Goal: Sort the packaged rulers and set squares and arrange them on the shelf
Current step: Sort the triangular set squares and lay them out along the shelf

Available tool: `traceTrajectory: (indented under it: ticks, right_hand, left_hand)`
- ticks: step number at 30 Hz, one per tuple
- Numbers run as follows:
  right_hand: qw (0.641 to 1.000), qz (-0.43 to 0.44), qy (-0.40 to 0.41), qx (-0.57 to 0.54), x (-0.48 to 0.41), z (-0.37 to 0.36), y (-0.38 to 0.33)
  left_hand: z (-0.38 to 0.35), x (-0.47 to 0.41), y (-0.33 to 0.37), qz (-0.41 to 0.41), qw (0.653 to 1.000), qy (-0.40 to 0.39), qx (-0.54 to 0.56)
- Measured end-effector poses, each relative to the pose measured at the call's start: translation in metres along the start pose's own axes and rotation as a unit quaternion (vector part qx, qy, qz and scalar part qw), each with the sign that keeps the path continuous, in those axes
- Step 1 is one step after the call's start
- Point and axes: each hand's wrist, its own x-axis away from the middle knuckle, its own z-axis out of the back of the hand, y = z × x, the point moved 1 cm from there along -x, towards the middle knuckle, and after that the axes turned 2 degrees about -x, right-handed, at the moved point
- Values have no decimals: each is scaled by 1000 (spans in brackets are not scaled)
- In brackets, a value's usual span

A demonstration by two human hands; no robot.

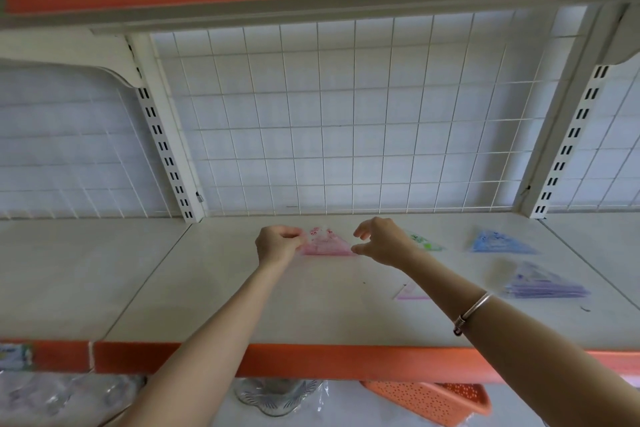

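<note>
Cream metal shelf [214, 288] with orange front edge, white wire grid panel [346, 114] behind. Purple packaged set squares [543, 286] in a loose stack at right; blue packaged set square [498, 242] beyond it; green packaged one [427, 243] partly hidden by the right wrist. Pink packaged set square [327, 243] lies flat near the back, centre — left hand [277, 244] pinches its left corner; right hand [379, 241] loose-fingered at its right corner, contact unclear. Silver bangle [472, 312] on right forearm.
</note>
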Motion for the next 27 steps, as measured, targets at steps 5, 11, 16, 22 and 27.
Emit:
traceTrajectory:
  ticks: [5, 11, 16, 22, 27]
  right_hand:
    - [1000, 12, -18, 12, -2, -7, -6]
    - [1000, 6, -25, 16, -5, -13, -6]
    - [1000, -14, -22, -14, -11, -16, -10]
    - [998, -56, 5, -34, -17, -28, -18]
    - [993, -76, 53, -69, -11, -36, -17]
  left_hand:
    - [6, 1, -2, -52, 990, -17, -132]
    - [5, -1, -3, -52, 985, -61, -156]
    - [2, -7, 7, -29, 977, -100, -184]
    - [-7, -11, 21, 5, 958, -155, -243]
    - [-11, -11, 22, 3, 950, -183, -252]
